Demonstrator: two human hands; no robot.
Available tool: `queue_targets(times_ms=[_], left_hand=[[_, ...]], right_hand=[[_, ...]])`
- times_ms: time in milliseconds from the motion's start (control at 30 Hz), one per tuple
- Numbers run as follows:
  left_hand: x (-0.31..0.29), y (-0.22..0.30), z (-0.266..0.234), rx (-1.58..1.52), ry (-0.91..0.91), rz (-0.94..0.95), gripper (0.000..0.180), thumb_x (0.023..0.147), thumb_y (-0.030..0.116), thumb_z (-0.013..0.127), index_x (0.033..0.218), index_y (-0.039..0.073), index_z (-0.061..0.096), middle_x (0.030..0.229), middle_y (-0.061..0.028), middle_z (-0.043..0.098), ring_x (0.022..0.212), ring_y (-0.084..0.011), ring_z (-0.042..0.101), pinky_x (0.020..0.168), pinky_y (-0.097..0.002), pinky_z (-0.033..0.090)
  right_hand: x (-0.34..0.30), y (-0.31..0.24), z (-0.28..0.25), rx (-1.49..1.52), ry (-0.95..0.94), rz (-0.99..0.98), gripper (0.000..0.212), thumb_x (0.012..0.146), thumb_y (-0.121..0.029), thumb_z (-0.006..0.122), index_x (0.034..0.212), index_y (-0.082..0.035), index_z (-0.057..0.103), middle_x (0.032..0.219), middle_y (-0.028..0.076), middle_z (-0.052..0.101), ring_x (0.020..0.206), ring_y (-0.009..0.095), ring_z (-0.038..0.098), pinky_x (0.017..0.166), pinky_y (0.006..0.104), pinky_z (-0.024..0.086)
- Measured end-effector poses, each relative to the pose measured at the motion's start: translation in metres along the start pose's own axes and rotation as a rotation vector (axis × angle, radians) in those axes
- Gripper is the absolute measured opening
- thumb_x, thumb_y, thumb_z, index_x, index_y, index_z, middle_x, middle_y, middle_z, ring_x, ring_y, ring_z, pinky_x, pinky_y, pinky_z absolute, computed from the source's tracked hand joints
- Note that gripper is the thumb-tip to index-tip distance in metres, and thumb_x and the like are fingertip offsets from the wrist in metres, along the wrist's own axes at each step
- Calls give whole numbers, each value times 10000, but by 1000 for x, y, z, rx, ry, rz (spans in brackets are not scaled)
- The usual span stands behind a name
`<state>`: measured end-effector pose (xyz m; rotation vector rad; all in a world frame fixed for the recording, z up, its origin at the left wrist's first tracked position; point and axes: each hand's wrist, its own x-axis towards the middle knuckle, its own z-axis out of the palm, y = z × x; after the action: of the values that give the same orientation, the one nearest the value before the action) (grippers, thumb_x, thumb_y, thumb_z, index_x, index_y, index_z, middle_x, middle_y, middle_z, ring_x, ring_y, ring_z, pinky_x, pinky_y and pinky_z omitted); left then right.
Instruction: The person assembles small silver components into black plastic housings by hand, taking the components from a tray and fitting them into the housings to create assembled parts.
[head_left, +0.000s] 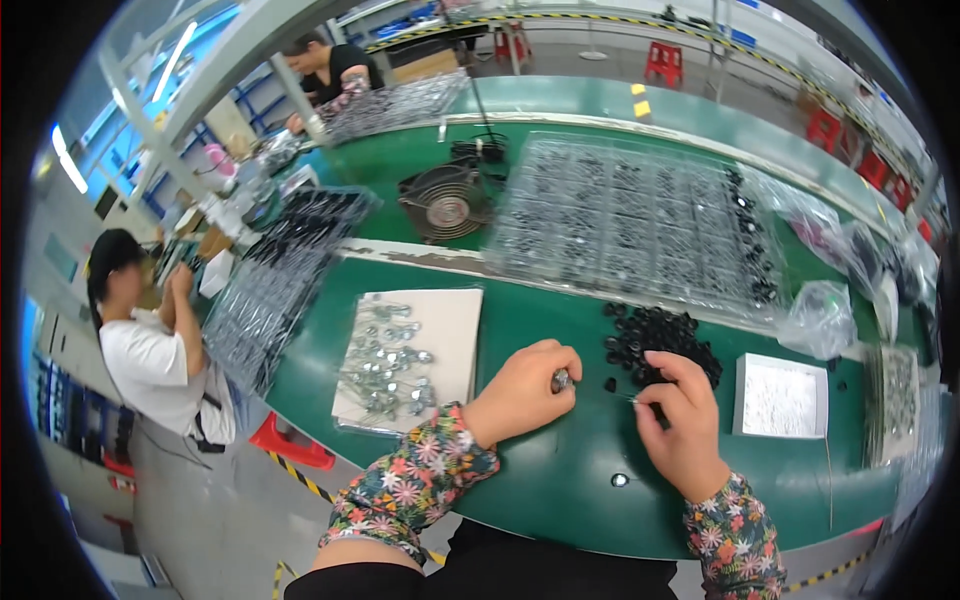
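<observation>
My left hand (527, 393) is closed in a fist above the green table, with a small silvery round-headed part (562, 380) showing at its thumb side. Thumb and forefinger of my right hand (685, 425) are brought together in a pinch beside a heap of small black caps (672, 340). At those fingertips is something thin and pale, too small to name. Left of my left hand lies a cream board (455, 325) bearing several silver-headed parts with thin wires (395, 370). A single shiny round part (620, 480) rests on the table between my forearms.
A white box (785, 395) of small white pieces stands at right. Beyond are a large clear tray (620, 220) of parts, a fan (445, 205) and plastic bags (820, 320). Another filled tray (270, 290) lies left, near a person in white (150, 360). Another person (335, 75) works farther back.
</observation>
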<state>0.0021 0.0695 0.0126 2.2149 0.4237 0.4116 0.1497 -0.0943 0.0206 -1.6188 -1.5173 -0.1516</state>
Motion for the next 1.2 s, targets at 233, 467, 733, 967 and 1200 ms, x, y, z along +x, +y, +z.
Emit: queue_targets(times_ms=[233,467,733,967,1200], left_hand=[[4,-24,1,328,211,81,187,734,7,620,920,29,615,912,-129,584,857,-320,567,775,-404,470],[-1,-1,-8,391,430,240,235,714,18,679,942,43,628,1015,-122,611,986,-319,565,865,-408,453],[-55,164,-83,-1110,-380,956,114,859,15,593,929,93,550,901,-91,599,837,-253,617,676,-437,522],[-66,163,-70,-1202,-430,841,105,855,22,596,922,91,553,909,-97,597,838,-254,617,676,-434,522],[-78,160,-73,-1183,-465,787,96,851,29,599,914,88,556,918,-103,595,840,-255,617,675,-431,522]], right_hand=[[5,4,-2,-35,31,-36,169,684,62,677,797,-20,580,1136,150,590,972,325,585,791,379,504],[2,1,-4,-46,57,-73,180,683,56,685,806,-24,581,1136,140,591,960,314,587,777,374,507],[-2,6,4,-19,51,-103,158,707,34,671,817,-23,573,1151,144,579,1016,340,577,819,387,498],[0,10,-1,-43,84,-118,158,721,22,661,830,-28,559,1133,136,581,1007,330,579,809,385,501],[-1,12,-2,-30,107,-119,159,717,29,658,828,-28,560,1142,135,581,1013,326,581,810,385,504]])
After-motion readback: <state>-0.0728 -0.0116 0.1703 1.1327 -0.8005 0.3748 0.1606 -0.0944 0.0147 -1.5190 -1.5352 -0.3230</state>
